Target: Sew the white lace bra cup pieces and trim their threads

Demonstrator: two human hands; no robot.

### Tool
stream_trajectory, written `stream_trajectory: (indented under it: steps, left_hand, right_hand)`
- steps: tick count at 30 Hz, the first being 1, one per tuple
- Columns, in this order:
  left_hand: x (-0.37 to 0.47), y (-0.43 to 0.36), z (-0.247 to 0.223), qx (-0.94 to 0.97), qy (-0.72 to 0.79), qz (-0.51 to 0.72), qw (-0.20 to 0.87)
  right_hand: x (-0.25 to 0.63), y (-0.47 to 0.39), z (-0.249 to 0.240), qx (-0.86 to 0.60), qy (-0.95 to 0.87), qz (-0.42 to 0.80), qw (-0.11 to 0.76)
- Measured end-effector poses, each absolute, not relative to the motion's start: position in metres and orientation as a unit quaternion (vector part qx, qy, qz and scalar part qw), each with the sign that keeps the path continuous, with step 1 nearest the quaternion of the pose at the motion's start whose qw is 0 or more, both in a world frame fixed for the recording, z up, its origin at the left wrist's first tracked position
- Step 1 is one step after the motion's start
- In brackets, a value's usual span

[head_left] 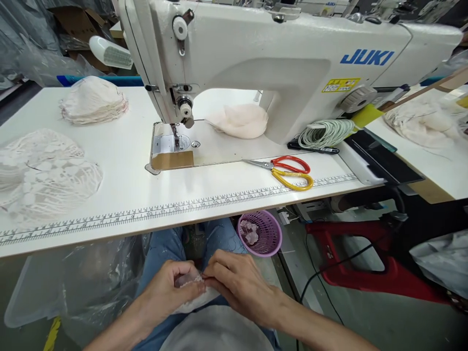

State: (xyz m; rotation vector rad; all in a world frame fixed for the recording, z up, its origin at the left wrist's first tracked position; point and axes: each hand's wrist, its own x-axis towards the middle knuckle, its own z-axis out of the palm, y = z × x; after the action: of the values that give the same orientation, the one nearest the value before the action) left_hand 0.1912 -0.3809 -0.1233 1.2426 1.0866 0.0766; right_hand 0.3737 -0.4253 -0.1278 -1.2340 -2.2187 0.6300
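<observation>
A coil of pale cord [323, 134] lies right of red-and-yellow-handled scissors [272, 165]. Nearer, a purple basket [269, 234] holds crumpled scraps [249, 233], left of a red frame [397, 276]. Far left, a cardboard box [73, 23] sits near clear plastic [22, 34].

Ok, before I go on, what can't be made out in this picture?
Head view: part of the white cloth, hidden by the left hand and right hand.
Head view: the far side of the lace pieces, cut off by the left edge.
Head view: the fine print on the yellow label, too small to read.
</observation>
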Motion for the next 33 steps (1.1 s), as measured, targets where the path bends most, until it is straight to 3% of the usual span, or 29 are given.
stream_trajectory:
  steps: [10, 13, 17, 20, 26, 33]
  left_hand:
    - [0.183, -0.383, -0.127, 0.548, 0.481, 0.039, 0.683]
    - [0.179, -0.382, -0.125, 0.511, 0.503, 0.052, 0.695]
    - [0.179, -0.379, -0.124, 0.463, 0.494, 0.061, 0.733]
    - [0.181, -0.377, -0.125, 0.449, 0.495, 0.041, 0.743]
    - [0.187, -0.378, -0.119, 0.429, 0.502, 0.060, 0.749]
    - [0.186, -0.379, -0.122, 0.457, 0.495, 0.057, 0.736]
  right_hand:
    - [0.400, -0.429, -0.148, -0.504, -0.792, 0.275, 0.207]
    - [0.436, -0.430, -0.172, -0.572, -0.786, 0.203, 0.112]
    - [0.462, -0.436, -0.184, -0.639, -0.754, 0.132, 0.071]
    - [0.448, -0.437, -0.164, -0.606, -0.775, 0.155, 0.089]
    - [0.405, -0.427, -0.120, -0.528, -0.771, 0.287, 0.210]
    - [0.396, -0.415, -0.119, -0.419, -0.731, 0.475, 0.253]
